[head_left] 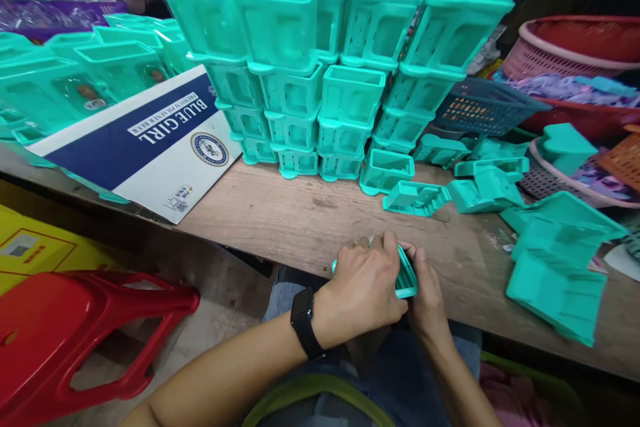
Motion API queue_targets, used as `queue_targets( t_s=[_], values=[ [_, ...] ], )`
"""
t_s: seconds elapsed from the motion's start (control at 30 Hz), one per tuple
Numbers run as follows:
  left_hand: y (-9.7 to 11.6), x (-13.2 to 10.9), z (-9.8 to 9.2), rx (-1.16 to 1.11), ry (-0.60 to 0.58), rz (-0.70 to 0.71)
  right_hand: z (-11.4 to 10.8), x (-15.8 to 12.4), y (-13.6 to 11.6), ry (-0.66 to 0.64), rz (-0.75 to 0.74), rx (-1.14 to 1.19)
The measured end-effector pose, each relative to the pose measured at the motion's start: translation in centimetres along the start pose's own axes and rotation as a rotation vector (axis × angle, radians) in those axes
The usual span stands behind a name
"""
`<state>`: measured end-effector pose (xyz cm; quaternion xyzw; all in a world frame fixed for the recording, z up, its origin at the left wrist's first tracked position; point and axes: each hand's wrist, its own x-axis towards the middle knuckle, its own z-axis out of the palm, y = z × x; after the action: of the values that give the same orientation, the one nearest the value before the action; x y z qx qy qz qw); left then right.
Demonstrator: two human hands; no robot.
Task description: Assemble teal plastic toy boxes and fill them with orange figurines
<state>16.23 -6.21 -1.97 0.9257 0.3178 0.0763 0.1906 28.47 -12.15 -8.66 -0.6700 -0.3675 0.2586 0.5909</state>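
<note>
Low at the table's front edge, a small teal plastic box (406, 280) is held between my two hands. My left hand (367, 280), with a black watch on its wrist, wraps over the box from the left and covers most of it. My right hand (427, 290) closes around the box's right end, its fingertips partly hidden. Ridges show inside the box's open side. Just beyond my hands a ribbed teal plastic part (417, 199) lies on the table, beside an upright open teal box (387, 172).
Tall stacks of teal boxes (295, 93) stand at the back. A Blue Girl carton panel (165, 147) leans at left, before more teal boxes (45, 87). Loose teal parts (560, 287) and baskets (495, 107) crowd the right. A red stool (45, 340) stands at lower left.
</note>
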Motion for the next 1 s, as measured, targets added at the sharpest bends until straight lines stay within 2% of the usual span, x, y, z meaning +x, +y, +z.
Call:
queue_targets(
  t_s=[0.27,0.47,0.63,0.73,0.83,1.0],
  values=[
    [-0.2,0.2,0.3,0.004,0.001,0.034,0.7,0.2,1.2,0.025,0.013,0.051],
    [-0.4,0.5,0.3,0.014,0.009,0.071,0.3,0.2,3.0,0.128,-0.069,-0.035],
    [-0.2,0.2,0.0,-0.006,-0.032,0.063,0.2,0.4,1.9,0.112,-0.179,-0.071],
    [-1.0,-1.2,-0.2,-0.047,0.031,0.087,0.3,0.2,0.3,0.056,-0.214,-0.063],
    [-3.1,-3.4,0.5,-0.175,0.150,0.098,0.3,-0.3,-0.6,0.019,-0.209,-0.022],
    [-6.6,-5.5,3.8,-0.448,0.324,0.094,0.6,-0.9,0.7,0.002,0.003,0.229]
  ],
)
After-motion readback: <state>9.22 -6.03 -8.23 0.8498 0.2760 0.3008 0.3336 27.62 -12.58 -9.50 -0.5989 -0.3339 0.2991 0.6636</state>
